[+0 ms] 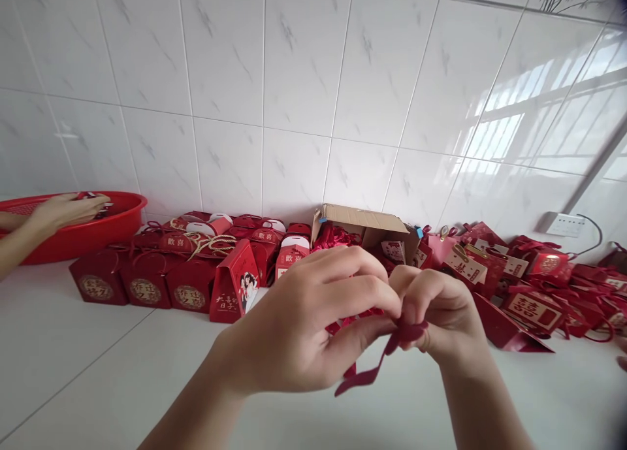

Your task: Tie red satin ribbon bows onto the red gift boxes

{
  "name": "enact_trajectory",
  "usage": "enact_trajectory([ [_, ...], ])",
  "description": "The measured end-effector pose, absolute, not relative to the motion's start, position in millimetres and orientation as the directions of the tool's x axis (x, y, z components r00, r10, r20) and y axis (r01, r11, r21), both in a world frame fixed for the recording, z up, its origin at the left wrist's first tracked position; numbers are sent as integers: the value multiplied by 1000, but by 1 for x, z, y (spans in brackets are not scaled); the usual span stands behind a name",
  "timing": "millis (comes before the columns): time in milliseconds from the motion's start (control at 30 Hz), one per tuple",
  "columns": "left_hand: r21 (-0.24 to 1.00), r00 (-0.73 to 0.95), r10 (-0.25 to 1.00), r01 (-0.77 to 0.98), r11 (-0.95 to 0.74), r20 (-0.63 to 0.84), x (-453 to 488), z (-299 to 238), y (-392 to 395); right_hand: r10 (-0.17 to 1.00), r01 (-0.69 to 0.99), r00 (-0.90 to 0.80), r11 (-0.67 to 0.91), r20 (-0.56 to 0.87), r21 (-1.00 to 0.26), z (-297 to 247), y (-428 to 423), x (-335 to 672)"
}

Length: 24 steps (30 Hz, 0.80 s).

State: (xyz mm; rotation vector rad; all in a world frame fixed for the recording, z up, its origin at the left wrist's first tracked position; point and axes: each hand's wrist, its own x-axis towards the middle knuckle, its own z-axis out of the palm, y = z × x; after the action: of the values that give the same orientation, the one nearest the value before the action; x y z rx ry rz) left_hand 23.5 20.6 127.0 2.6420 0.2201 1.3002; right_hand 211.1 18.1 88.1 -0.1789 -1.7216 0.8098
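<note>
A dark red ribbon is pinched between my two hands above the white surface, one end dangling free. My left hand comes in from the left with thumb and fingers closed on it. Facing it, my right hand grips a looped part of the ribbon by the fingertips. The two hands touch at the ribbon. Behind them, more red material shows in the gaps between the fingers, mostly hidden.
Red gift boxes stand in rows at left, with an upright triangular box beside them. An open cardboard box leans near the wall. More red boxes pile at right. Another person's hand reaches over a red basin.
</note>
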Motion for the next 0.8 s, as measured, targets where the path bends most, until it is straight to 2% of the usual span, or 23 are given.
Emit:
enact_trajectory([
  [167, 93, 535, 161, 152, -984, 829, 24, 126, 26, 550, -155, -278, 784, 788, -602, 89, 13, 211],
  [300, 12, 477, 112, 208, -978, 872, 23, 124, 29, 533, -93, -218, 823, 818, -561, 89, 9, 205],
  [567, 53, 366, 127, 207, -977, 922, 33, 121, 27, 512, -95, -53, 852, 857, -515, 85, 7, 194],
  [800, 81, 366, 151, 198, -977, 918, 37, 120, 30, 535, -119, -54, 835, 843, -537, 86, 12, 199],
])
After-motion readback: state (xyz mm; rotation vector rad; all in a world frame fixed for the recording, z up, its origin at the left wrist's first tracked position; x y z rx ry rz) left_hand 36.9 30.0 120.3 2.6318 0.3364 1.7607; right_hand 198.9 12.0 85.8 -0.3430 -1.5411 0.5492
